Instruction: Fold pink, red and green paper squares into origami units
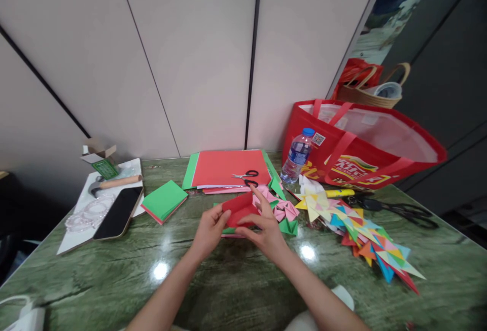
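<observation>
A partly folded sheet of red paper [239, 208] is held up between my hands above the green table. My left hand [210, 225] pinches its left edge, thumb in front. My right hand [266, 229] is at its right side, thumb and a finger along the lower edge and another finger stretched upward. Below the sheet, green and pink paper edges show, mostly hidden by it. Folded pink paper pieces [286, 211] and a green folded piece [289, 227] lie just right of my right hand.
Small scissors [245, 174] rest on a red paper stack [228, 166]. Green squares [164, 200], a phone [118, 213] and a hammer-like tool [116, 183] lie left. A water bottle [298, 157], red bag [353, 143], colourful folded-paper pieces [365, 234] and black scissors [403, 210] are right.
</observation>
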Demonstrator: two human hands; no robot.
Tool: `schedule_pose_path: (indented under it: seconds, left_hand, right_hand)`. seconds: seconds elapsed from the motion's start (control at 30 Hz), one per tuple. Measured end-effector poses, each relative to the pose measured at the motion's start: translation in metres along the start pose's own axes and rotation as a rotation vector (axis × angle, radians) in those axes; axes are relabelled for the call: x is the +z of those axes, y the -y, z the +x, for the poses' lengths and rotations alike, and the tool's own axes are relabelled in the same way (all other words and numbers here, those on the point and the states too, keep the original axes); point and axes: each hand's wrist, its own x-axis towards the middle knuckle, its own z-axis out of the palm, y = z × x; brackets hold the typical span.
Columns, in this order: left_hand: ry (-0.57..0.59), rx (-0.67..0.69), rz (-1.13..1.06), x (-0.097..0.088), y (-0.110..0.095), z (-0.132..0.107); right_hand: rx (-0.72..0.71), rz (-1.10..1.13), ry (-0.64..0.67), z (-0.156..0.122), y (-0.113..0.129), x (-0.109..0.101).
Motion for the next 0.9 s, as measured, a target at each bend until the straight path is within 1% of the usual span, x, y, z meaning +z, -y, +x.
schedule_pose_path:
  seconds: [0.1,0.17,0.33,0.47,0.63,0.77,0.9]
  left_hand:
    - [0.03,-0.058,-0.173,0.0016,-0.0026,-0.0017]
    - [0.042,-0.093,-0.247,0.0012,-0.0045,-0.0027]
    - [0.099,-0.153,-0.265,-0.0013,-0.0074,-0.0052]
    - [0.137,-0.114,-0.293,0.0,-0.0062,-0.0055]
    - [0.115,-0.131,-0.326,0.0014,-0.0041,-0.0047]
    - [0.081,-0.178,-0.318,0.0019,-0.0029,-0.0053]
    - [0.06,-0.231,-0.343,0.0021,-0.0019,-0.005]
  right_hand:
    - [0.054,0.02,-0.017,0.0004,0.0001,0.0017]
    - [0.119,0.054,-0.025,0.0004,0.0003,0.0031]
    - [0.241,0.164,-0.037,0.0014,-0.0003,0.0044]
    - [0.301,0.218,-0.072,0.0029,-0.0014,0.0035]
    - [0.312,0.233,-0.099,0.0022,0.0007,0.0041]
    - [0.273,0.203,-0.117,0.0022,0.0006,0.0029]
    - [0.256,0.231,-0.109,0.0028,-0.0016,0.0009]
